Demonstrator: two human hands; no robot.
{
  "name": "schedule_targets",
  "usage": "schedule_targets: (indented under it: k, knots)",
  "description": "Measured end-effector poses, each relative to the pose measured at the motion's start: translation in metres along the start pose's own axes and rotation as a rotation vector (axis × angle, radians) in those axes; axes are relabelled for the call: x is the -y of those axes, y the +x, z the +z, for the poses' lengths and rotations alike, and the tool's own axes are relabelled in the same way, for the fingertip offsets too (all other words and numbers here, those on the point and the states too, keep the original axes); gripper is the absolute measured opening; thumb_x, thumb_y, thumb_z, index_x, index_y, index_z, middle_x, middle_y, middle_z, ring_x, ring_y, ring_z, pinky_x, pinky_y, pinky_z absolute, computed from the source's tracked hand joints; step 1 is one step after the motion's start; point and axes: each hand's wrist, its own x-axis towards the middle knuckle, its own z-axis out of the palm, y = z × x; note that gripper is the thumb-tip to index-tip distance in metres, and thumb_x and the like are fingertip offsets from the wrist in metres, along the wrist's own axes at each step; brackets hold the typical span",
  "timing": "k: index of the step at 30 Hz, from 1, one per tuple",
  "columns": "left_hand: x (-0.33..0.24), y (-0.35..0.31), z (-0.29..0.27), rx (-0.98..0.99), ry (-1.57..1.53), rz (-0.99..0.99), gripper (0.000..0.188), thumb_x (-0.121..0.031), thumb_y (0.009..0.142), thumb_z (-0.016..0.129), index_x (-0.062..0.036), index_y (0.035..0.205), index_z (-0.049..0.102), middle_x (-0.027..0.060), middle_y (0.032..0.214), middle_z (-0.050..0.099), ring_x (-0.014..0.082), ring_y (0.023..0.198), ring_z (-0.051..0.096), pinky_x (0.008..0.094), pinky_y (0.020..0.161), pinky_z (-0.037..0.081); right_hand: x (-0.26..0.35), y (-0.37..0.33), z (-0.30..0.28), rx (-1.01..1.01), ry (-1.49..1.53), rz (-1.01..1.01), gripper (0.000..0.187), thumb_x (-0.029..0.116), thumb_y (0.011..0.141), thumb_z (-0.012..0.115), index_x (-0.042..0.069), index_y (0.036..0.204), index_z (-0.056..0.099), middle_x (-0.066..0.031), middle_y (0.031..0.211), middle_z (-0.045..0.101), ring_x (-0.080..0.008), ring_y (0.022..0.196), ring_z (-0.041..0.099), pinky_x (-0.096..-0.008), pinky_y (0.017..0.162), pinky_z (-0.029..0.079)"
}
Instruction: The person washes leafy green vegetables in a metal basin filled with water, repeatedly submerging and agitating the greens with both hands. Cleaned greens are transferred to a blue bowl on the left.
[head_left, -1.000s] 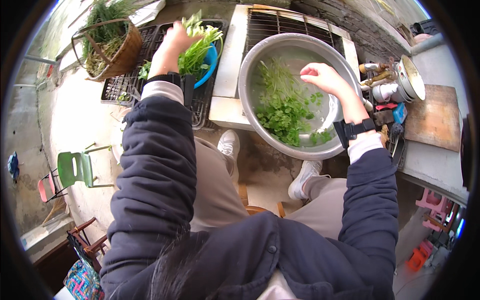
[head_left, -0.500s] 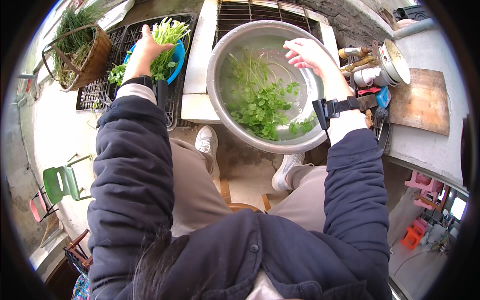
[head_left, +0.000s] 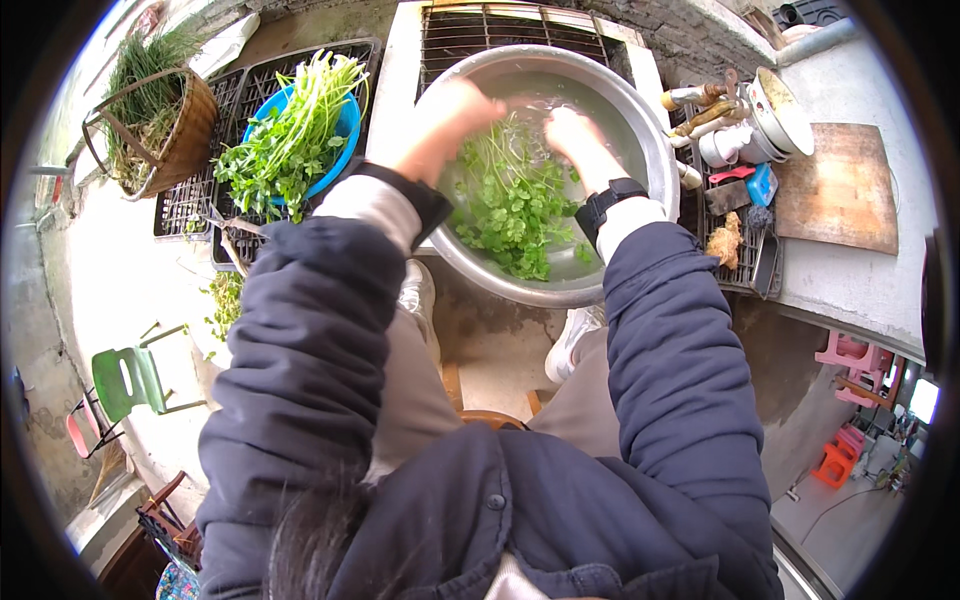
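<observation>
A wide metal basin [head_left: 545, 296] of water stands in front of me. Long-stemmed leafy greens [head_left: 515, 220], like celery or coriander, float in it, leaves toward me and pale stems pointing away. My left hand [head_left: 455, 120] is over the basin's left side by the stem ends, its fingers smeared by motion. Over the far middle of the water, close to the stem tips, my right hand [head_left: 575, 135] points down; its fingers are blurred and partly hidden. To the left, a blue bowl [head_left: 349, 122] is heaped with more of these greens [head_left: 285, 145].
Black plastic crates [head_left: 185, 210] lie under the blue bowl. A woven basket [head_left: 190, 130] with grassy greens stands far left. On the right are white pots [head_left: 785, 115], a wooden board [head_left: 840, 190] and a blue sponge [head_left: 762, 185]. A green chair [head_left: 125, 385] stands lower left.
My left hand has moved right, from above the blue bowl to above the metal basin. My right hand has shifted left and lower, toward the stems. The floating greens have moved slightly left.
</observation>
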Motion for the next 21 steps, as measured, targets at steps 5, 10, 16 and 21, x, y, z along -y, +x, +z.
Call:
schedule_targets:
  k: [5,10,16,21]
  knots:
    - [0.042,-0.013,0.058,-0.324,-0.536,0.556,0.035,-0.030,0.094,0.050,0.0005,0.102,0.065,0.0152,0.088,0.066,0.0282,0.077,0.066,0.0407,0.074,0.052,-0.010,0.005,-0.016,-0.160,-0.094,-0.103,0.041,0.042,0.096,0.046,0.010,0.111,0.067,-0.0151,0.105,0.069,-0.0309,0.103,0.065,-0.0462,0.087,0.050]
    - [0.031,0.037,0.115,-0.113,-1.299,-0.204,0.023,-0.018,0.093,0.050,-0.0022,0.098,0.067,0.0147,0.084,0.066,0.0270,0.078,0.064,0.0423,0.071,0.051,0.015,0.000,0.015,0.294,0.886,-0.037,0.041,0.038,0.097,0.052,0.002,0.115,0.059,-0.0126,0.105,0.067,-0.0248,0.094,0.064,-0.0356,0.078,0.052]
    - [0.019,0.086,0.116,0.482,-2.013,-0.284,0.021,-0.014,0.096,0.051,-0.0007,0.106,0.064,0.0150,0.109,0.067,0.0281,0.098,0.064,0.0477,0.084,0.054,-0.003,0.009,-0.009,0.629,1.374,-0.153,0.018,0.005,0.089,0.059,0.002,0.107,0.059,-0.0060,0.090,0.065,-0.0146,0.076,0.065,-0.0299,0.058,0.056]
    - [0.023,0.098,0.131,-0.010,-0.995,-0.171,0.019,-0.014,0.091,0.057,-0.0041,0.103,0.068,0.0144,0.096,0.069,0.0268,0.093,0.068,0.0439,0.081,0.055,-0.039,0.007,-0.022,0.112,0.328,-0.092,0.024,0.017,0.088,0.057,0.003,0.107,0.063,-0.0078,0.100,0.067,-0.0150,0.086,0.066,-0.0275,0.065,0.054]
